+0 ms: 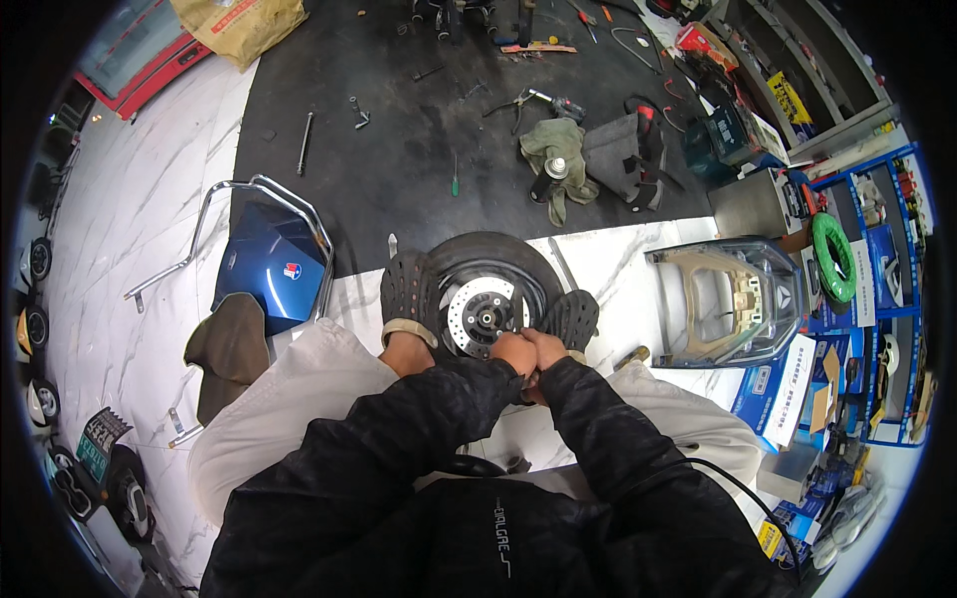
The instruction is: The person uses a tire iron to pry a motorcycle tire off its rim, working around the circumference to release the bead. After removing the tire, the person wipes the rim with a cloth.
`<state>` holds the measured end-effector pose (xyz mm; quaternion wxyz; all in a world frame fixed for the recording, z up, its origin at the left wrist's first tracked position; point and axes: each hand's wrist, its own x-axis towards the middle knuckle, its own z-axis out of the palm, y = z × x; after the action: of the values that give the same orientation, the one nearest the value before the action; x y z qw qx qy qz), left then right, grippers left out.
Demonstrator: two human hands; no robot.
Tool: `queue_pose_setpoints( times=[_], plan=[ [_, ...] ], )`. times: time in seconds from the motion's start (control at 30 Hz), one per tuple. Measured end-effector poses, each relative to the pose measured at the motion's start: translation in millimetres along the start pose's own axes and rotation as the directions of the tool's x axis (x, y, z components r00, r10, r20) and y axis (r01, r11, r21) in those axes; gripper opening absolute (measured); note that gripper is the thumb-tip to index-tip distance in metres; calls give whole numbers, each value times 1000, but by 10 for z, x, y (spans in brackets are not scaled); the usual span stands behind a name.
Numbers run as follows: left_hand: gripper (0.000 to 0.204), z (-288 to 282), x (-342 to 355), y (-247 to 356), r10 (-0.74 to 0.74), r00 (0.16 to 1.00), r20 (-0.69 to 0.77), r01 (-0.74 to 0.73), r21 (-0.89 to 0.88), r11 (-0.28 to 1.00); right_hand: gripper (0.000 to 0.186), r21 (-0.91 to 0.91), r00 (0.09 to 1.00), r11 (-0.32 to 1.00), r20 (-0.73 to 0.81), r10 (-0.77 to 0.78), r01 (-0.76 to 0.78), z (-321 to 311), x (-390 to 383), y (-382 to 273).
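A small scooter wheel lies flat on the floor between my feet, its black tyre [483, 249] around a dark rim with a drilled silver brake disc [462, 317]. At the wheel's near right edge my left hand [512, 352] and my right hand [545, 349] are closed together, side by side. From them a dark flat bar [517, 307], shaped like a tyre lever, points away over the rim. Which fingers wrap the bar is partly hidden. Black clogs [409, 296] flank the tyre. A thin metal bar [560, 261] lies by its far right edge.
Left stands a blue body panel [271, 264] with a chrome rail [202, 227]. A tail frame [723, 302] lies right, near boxes and shelves. On the black mat [379, 169] are a spray can [554, 169], a green rag [568, 194], a screwdriver [456, 185] and pliers [517, 108].
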<state>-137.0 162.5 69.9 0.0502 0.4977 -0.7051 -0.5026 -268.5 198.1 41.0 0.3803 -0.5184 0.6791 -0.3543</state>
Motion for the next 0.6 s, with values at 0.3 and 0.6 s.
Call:
queue_pose_setpoints(
  times=[0.3,0.6],
  plan=[
    [48,-178,-176,-100,-304,949,81,302,-496,814,52,354,833,767,66,550,-535,411,-66,81],
    [48,-64,-185,-331,-248,968,32,234,-466,853,52,299,852,817,-25,523,-493,583,-128,294]
  ],
)
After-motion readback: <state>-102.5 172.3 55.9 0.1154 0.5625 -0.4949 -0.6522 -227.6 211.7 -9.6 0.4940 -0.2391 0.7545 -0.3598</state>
